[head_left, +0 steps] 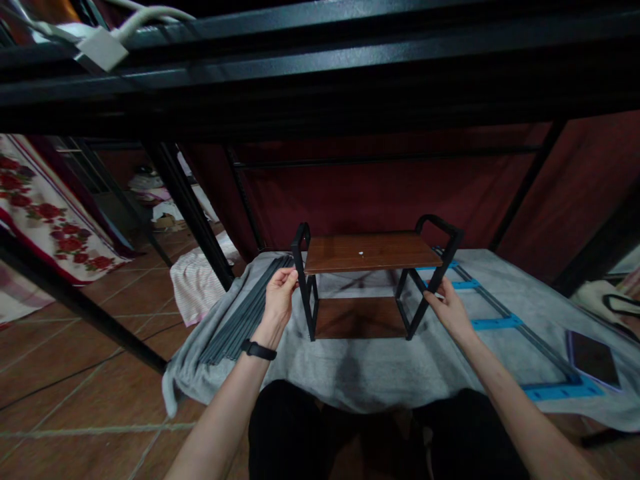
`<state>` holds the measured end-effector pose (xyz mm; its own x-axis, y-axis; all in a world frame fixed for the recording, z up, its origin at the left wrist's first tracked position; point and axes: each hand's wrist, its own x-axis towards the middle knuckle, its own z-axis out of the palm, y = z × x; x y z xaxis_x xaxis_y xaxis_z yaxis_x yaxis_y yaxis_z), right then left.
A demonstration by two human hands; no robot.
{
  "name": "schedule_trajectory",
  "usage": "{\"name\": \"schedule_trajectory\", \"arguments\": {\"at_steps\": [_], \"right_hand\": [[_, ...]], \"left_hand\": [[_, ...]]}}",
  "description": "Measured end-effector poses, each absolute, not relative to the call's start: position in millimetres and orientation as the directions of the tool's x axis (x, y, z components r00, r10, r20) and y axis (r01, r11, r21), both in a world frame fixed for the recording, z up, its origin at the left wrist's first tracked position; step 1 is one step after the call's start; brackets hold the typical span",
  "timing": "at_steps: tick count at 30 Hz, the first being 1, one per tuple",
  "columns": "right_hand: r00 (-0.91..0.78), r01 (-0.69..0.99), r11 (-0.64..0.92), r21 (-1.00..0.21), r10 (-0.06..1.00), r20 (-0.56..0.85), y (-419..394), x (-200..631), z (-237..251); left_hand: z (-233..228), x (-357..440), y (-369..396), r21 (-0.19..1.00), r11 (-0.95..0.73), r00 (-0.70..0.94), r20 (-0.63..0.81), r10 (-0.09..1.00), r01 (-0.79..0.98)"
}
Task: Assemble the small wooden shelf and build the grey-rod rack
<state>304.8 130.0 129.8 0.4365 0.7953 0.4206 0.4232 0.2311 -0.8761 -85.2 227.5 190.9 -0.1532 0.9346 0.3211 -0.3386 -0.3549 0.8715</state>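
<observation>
We see a small two-tier shelf rack (373, 277) standing on the grey cloth (380, 363). Our left hand (278, 293) has its fingers closed on the left black frame (301, 280); our right hand (450, 307) grips the right frame leg (434, 280).

Single view only, worn on the head, aimed forward and down from a low seated position. Close range: forearms entering from the near edge, left hand (280, 293) and right hand (450, 308) at mid-frame on either side of a small shelf (373, 252). Grey cloth (380, 363) across the centre, tiled floor (75, 347) at left, black metal beam (320, 60) overhead, red curtain (380, 190) closing off the far side.
</observation>
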Motion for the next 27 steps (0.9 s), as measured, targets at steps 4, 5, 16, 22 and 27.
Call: {"name": "schedule_trajectory", "arguments": {"at_steps": [4,5,16,22,27], "right_hand": [[0.430,0.390,0.234,-0.891,0.809,0.401,127.1,311.2,127.5],[0.428,0.379,0.235,-0.895,0.813,0.394,126.5,312.3,127.4],[0.423,0.342,0.248,-0.906,0.821,0.384,121.4,308.5,137.1],[0.418,0.352,0.261,-0.899,0.816,0.401,124.0,306.4,133.0],[0.431,0.354,0.258,-0.899,0.808,0.401,125.1,309.2,130.1]], "left_hand": [[192.2,-79.2,226.2,0.871,-0.371,-0.118,0.351,0.929,-0.323],[192.6,-78.3,226.0,0.868,-0.383,-0.113,0.366,0.924,-0.317],[196.4,-83.2,228.1,0.884,-0.390,-0.060,0.389,0.919,-0.256],[194.7,-83.8,221.0,0.868,-0.393,-0.104,0.380,0.919,-0.305],[195.0,-85.3,221.5,0.875,-0.444,-0.096,0.433,0.896,-0.193]]}}
